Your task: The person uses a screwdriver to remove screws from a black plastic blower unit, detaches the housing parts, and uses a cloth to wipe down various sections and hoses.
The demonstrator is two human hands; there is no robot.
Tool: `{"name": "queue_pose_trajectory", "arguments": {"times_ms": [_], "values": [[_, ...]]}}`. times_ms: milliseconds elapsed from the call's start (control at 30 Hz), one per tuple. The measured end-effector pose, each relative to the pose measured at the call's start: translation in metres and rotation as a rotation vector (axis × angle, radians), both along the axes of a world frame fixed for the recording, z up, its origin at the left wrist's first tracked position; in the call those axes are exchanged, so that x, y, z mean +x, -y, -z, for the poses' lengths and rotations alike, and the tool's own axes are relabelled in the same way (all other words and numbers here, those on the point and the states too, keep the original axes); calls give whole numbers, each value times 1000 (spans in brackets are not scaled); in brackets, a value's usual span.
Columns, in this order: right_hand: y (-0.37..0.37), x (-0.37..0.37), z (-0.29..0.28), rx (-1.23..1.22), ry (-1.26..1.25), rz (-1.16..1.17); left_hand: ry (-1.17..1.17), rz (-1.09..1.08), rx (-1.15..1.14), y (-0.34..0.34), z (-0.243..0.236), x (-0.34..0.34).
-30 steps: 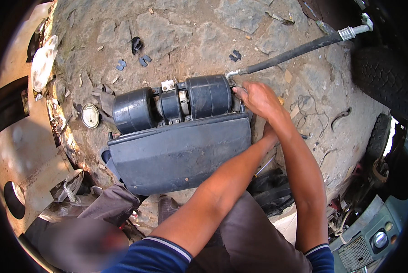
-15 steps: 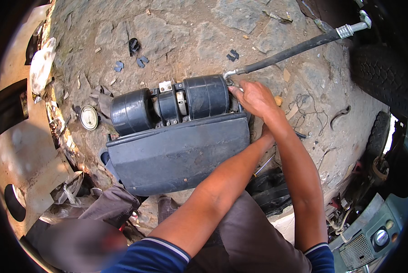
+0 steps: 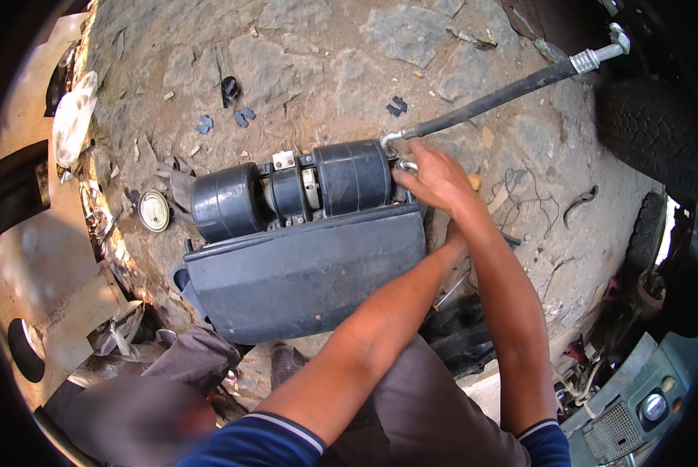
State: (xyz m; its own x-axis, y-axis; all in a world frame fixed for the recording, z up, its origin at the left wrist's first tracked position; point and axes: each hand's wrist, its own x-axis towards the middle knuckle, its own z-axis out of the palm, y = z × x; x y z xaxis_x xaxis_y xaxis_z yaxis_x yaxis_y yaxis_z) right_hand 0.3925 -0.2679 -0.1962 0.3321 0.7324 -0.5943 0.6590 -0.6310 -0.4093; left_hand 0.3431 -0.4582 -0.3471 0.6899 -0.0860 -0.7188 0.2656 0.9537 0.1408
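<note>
A black plastic blower unit [image 3: 302, 280] with two rounded fan housings lies on the stone ground in front of me. A black hose [image 3: 497, 99] with silver metal ends runs from its far right corner toward the upper right. My right hand [image 3: 440, 180] is at that corner, thumb and forefinger apart. A small metal pipe fitting [image 3: 406, 165] shows between them, and the forefingertip is close to the hose end. My left hand [image 3: 457, 233] reaches in under the right forearm at the unit's right side. Its fingers are hidden.
Dark plastic clips [image 3: 396, 106] and a round tin lid [image 3: 154, 210] lie around the unit. A screwdriver [image 3: 451, 292] is by my left forearm. A tyre [image 3: 652, 128] stands at right, a rusty metal panel [image 3: 53, 265] at left. Another person's blurred head [image 3: 139, 420] is at lower left.
My right thumb and forefinger have spread apart from their pinch near the fitting, baring it. The unit appears slightly lower in view. The left arm keeps nearly the same place.
</note>
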Motion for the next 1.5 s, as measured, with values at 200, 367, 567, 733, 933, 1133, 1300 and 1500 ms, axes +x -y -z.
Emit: {"name": "queue_pose_trajectory", "arguments": {"times_ms": [200,367,567,733,933,1133,1300,1500], "values": [[1,1,3,16,4,-23,1,-53,-5,-7,-10,-2],[-2,11,2,-161,-90,-42,-90,-16,72,-23,-31,-1],[5,13,-1,35,-94,-115,-35,-162,-204,-26,-35,-5],[10,5,3,67,18,-54,-140,-23,52,-7,-13,1],[-3,4,-7,-72,-43,-31,-122,-23,46,-11,-12,-1],[-4,3,-3,-73,-14,-30,-60,-48,-53,-8,-16,-5],[8,0,-1,70,25,-35,23,-21,91,-5,-5,-4],[13,3,5,138,-1,-4,-51,22,85,-19,-20,-3]]}}
